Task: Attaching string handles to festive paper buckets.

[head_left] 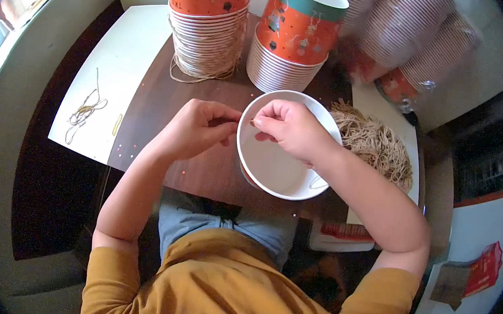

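A dark brown wood-grain tabletop (206,175) w/ white side sections is set against pale walls. At the back, two tall nested stacks of upside-down orange printed paper buckets are seen: the L stack (206,37) w/ loops of tan twine hung round its rims, the R stack (296,41) topped by a green band and white base. Farther R, more stacks wrapped in clear plastic (409,35) are leaned together.

Nr the table's front, a round white-lined paper bucket (280,165) is placed btwn/under the hands, mouth up; whether its base is rested on the table can't be told. A thin pale loop (319,182) is seen inside it, lower R.

The R hand (292,129) is held over the opening, thumb + index closed at the bucket's L rim, w/ a small brownish bit (252,122) pinched. The L hand (198,127) is held just outside that rim, fingers curled, thumb nr index; whether anything is gripped can't be told.

A shaggy tan twine heap (377,145) is partly hidden by the R forearm. On the L white section, a loose tangled cord (86,112) and a short yellow strip (117,125) are laid.
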Motion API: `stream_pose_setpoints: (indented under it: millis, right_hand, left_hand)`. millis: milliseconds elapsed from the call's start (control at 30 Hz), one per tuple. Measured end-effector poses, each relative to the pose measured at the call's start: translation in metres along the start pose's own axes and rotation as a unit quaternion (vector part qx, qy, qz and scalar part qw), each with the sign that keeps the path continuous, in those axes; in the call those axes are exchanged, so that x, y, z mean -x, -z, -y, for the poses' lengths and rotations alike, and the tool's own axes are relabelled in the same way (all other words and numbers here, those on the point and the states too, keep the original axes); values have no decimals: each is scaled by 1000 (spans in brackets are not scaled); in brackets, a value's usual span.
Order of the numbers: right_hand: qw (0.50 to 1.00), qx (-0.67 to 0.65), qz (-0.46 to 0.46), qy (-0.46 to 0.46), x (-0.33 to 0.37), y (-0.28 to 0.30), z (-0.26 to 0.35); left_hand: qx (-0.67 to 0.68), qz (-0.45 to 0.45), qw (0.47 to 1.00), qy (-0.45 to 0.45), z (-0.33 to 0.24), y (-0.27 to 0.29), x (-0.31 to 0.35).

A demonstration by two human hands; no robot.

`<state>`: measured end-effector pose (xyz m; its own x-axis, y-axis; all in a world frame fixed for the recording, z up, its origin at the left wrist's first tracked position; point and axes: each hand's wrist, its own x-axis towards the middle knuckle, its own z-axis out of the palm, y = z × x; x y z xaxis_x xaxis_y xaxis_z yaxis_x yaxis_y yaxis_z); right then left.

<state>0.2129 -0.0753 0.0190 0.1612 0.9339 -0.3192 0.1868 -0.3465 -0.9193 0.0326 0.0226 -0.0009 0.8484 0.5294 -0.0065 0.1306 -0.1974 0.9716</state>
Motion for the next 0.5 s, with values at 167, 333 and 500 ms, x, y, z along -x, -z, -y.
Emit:
stream_pose_setpoints:
  millis: [167,333,500]
  right_hand:
    - [1000,-9,3,10,7,-4,-4]
    - [999,32,-22,11,7,-4,0]
    - [999,34,-18,28,2,-4,-3]
  left_hand:
    - [-9,-41,999,12,-3,-5,15]
    - [-39,-65,997,11,-3,-4,18]
    - [-44,-71,996,-12,0,-5,12]
